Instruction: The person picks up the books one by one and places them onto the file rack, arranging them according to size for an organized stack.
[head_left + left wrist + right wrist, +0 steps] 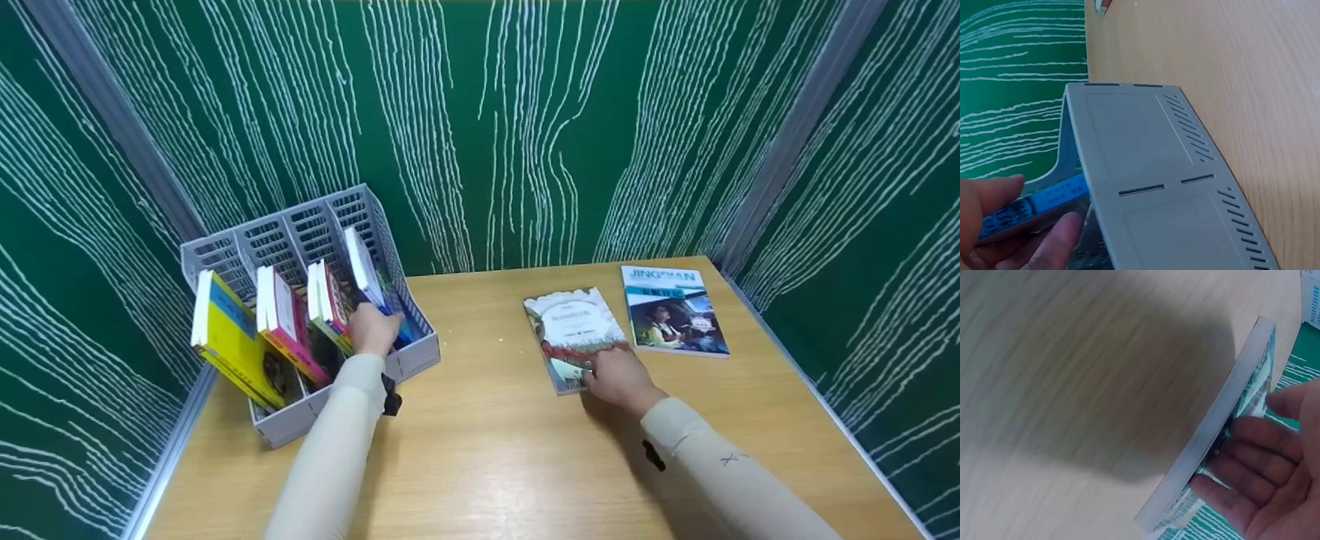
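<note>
My left hand [373, 328] reaches into the rightmost slot of a grey divided book rack [289, 427]. It pinches the blue spine of a thin book [1057, 194] between thumb and fingers, and that book leans in the slot. On the right side of the table, my right hand [621, 377] touches the lower edge of a paperback [581, 322] with a pale oval and red and green artwork. In the right wrist view, the fingertips rest against the paperback's cover [1261, 382] and the thumb stands apart. This paperback lies flat.
A second book with a blue title band [671, 311] lies flat behind and right of the paperback. In the rack's other slots lean a thick yellow book [244, 341], a pink-edged book [289, 322] and thin green-edged books [328, 304]. Green walls surround the wooden table [480, 450].
</note>
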The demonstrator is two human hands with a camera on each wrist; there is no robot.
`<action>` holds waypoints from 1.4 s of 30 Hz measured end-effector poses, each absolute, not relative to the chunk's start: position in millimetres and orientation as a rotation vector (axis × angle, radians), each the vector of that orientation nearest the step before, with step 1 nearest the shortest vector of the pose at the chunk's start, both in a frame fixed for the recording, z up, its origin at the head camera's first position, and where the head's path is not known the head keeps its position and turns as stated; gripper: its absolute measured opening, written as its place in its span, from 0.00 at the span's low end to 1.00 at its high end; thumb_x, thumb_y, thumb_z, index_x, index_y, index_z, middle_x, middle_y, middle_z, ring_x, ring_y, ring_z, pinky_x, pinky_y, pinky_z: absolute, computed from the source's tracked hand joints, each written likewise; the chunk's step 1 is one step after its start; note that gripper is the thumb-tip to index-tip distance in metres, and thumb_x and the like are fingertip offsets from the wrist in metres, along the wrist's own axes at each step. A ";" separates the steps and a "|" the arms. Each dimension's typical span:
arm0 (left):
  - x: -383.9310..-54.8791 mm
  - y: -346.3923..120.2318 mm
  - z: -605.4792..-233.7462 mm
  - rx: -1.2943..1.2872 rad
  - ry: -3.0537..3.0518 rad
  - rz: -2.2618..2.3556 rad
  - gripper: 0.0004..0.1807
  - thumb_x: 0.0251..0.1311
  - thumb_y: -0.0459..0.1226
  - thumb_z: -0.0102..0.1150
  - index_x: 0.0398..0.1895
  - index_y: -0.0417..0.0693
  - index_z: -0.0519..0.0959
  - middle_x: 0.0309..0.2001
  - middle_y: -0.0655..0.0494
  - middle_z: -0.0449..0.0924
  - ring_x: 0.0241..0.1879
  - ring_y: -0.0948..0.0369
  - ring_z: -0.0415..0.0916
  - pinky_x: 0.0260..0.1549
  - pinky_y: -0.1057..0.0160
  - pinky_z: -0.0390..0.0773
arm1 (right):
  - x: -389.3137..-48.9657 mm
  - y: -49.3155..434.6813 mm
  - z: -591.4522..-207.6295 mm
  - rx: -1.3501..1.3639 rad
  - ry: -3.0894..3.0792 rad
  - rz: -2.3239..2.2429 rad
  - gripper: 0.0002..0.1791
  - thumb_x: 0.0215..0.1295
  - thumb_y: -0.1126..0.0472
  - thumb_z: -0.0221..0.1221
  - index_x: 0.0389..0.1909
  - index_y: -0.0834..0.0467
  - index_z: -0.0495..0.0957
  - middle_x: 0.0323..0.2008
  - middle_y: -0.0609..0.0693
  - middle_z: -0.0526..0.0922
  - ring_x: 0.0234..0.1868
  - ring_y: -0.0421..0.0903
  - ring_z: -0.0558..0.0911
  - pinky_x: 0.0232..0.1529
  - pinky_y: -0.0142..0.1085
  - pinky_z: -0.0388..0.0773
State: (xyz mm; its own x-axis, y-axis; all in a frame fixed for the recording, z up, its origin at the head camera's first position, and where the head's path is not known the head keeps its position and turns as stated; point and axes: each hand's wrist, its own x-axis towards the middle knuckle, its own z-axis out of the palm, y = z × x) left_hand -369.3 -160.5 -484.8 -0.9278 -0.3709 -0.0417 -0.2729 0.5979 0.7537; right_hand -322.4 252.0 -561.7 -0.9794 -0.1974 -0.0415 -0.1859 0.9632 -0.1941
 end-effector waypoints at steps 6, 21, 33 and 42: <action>-360.8 -162.7 -482.9 0.472 -2.719 -1.199 0.20 0.71 0.37 0.66 0.58 0.29 0.83 0.52 0.35 0.89 0.43 0.49 0.83 0.49 0.50 0.86 | -332.6 230.7 -554.5 -0.123 2.955 -0.288 0.24 0.77 0.43 0.63 0.40 0.63 0.87 0.27 0.52 0.83 0.28 0.50 0.80 0.32 0.44 0.77; -331.9 -159.4 -518.2 0.169 -2.820 -0.819 0.18 0.79 0.43 0.61 0.48 0.31 0.84 0.44 0.33 0.90 0.44 0.40 0.90 0.47 0.41 0.89 | -360.4 199.7 -555.6 -0.020 2.894 -0.413 0.36 0.72 0.39 0.68 0.60 0.68 0.80 0.46 0.61 0.85 0.42 0.55 0.81 0.45 0.50 0.83; -322.3 -167.7 -538.3 0.014 -2.844 -0.546 0.25 0.76 0.48 0.63 0.30 0.34 0.85 0.32 0.33 0.89 0.33 0.36 0.89 0.32 0.37 0.87 | -371.4 188.2 -569.3 0.032 2.960 -0.367 0.24 0.64 0.39 0.72 0.34 0.58 0.82 0.43 0.61 0.85 0.52 0.62 0.80 0.51 0.60 0.83; -322.5 -171.8 -545.3 -0.089 -2.932 -0.435 0.20 0.79 0.43 0.60 0.36 0.33 0.87 0.34 0.35 0.90 0.33 0.39 0.89 0.34 0.38 0.88 | -372.8 185.8 -558.5 -0.007 2.917 -0.346 0.22 0.63 0.48 0.74 0.44 0.63 0.85 0.37 0.58 0.86 0.38 0.55 0.81 0.45 0.52 0.83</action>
State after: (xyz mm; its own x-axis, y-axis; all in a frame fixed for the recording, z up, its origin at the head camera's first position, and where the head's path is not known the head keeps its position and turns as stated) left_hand -322.5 -171.8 -545.3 -0.9827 0.0332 0.1825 0.0847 0.9556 0.2823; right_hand -372.8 185.8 -558.5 -0.9792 -0.0284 -0.2011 0.0194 0.9726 -0.2319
